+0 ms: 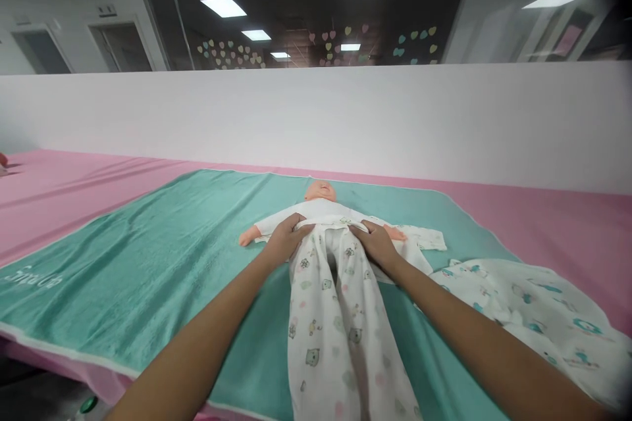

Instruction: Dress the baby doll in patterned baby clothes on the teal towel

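Note:
A baby doll (322,192) in a white long-sleeved top lies on its back on a green towel (162,263), its head toward the wall and its arms spread. White baby pants (340,302) with small printed animals stretch from the doll's waist toward me. My left hand (287,237) grips the waistband at its left side, thumb on the cloth. On the other side my right hand (378,243) holds the waistband too, fingers closed over it. The doll's legs are hidden by the pants.
A white printed cloth (538,316) lies crumpled at the right. Beside the doll's right-hand arm a patterned sleeve (427,238) is spread out. Pink sheeting (74,191) covers the table under the towel. A low white wall (316,122) stands behind.

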Motion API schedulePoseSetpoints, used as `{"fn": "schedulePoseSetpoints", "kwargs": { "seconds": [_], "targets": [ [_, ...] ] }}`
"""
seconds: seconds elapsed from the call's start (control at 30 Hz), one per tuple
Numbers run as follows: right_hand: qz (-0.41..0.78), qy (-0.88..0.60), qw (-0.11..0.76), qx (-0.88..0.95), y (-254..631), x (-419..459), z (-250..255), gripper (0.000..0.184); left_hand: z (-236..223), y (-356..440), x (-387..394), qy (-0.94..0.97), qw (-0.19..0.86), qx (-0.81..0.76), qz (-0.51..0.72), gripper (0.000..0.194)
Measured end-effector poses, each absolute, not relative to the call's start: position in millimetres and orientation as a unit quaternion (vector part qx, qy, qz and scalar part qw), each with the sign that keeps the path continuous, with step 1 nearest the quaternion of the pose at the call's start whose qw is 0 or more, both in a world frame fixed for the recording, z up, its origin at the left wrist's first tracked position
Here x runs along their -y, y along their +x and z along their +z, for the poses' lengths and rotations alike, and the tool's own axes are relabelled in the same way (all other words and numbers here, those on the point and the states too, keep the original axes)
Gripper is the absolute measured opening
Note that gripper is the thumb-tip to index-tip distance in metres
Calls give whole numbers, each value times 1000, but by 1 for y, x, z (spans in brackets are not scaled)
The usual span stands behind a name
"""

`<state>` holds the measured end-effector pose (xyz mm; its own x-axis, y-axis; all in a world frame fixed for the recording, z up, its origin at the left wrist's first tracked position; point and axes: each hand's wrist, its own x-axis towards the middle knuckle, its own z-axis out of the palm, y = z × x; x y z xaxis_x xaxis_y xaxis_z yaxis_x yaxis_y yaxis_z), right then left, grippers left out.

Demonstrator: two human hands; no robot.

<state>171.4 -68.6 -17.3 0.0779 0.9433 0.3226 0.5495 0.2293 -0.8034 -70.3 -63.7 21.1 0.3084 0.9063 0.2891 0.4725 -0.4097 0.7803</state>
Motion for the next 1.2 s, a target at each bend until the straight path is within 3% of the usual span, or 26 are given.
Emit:
{"fn": "schedulePoseSetpoints", "kwargs": {
  "seconds": [0.1, 0.2, 0.3, 0.37, 0.4, 0.53, 0.73, 0.83, 0.93, 1.0, 1.1, 1.2],
  "targets": [
    [236, -559, 441, 661, 178, 71, -18, 41, 27, -88, 64, 790, 346, -439, 253, 35],
    [299, -497, 413, 702, 187, 81, -18, 43, 30, -107, 65, 795, 401, -430, 147, 69],
    [367, -471, 331, 731, 194, 88, -20, 77, 30, -112, 68, 805, 374, -442, 128, 84],
    [341, -494, 308, 738, 194, 92, -20, 88, 29, -108, 69, 824, 314, -444, 157, 72],
    [307, -509, 314, 741, 192, 94, -20, 83, 29, -105, 70, 832, 289, -439, 177, 62],
    [188, -509, 350, 763, 179, 106, -15, 25, 28, -96, 73, 834, 278, -411, 240, 24],
    [240, -537, 423, 689, 167, 117, -9, 4, 28, -91, 81, 767, 326, -457, 312, 19],
    [359, -519, 419, 652, 174, 122, -3, 19, 33, -90, 97, 761, 375, -453, 275, 25],
    [450, -463, 316, 695, 184, 138, 4, 46, 33, -93, 121, 786, 381, -439, 211, 46],
    [432, -453, 253, 738, 185, 153, 6, 55, 27, -94, 137, 814, 333, -426, 213, 45],
    [329, -469, 247, 782, 175, 171, 1, 30, 15, -90, 157, 842, 219, -432, 238, 20],
    [259, -485, 324, 770, 162, 182, -3, 21, 10, -83, 172, 813, 174, -488, 265, 21]
  ]
}}
